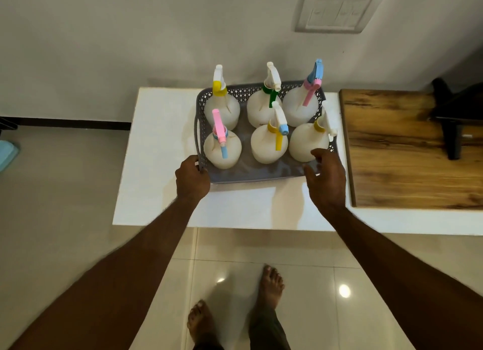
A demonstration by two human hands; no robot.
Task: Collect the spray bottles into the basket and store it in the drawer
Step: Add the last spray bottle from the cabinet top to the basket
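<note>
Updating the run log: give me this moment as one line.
stage: bottles collected | basket: on white counter, six spray bottles upright | left hand: gripping near-left corner | right hand: at near-right corner, grip unclear

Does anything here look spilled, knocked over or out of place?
Nothing stands out. All six white plastic spray bottles stand upright inside the grey perforated plastic basket on the white tabletop; no spill shows. The left hand grips the near-left corner.
</note>
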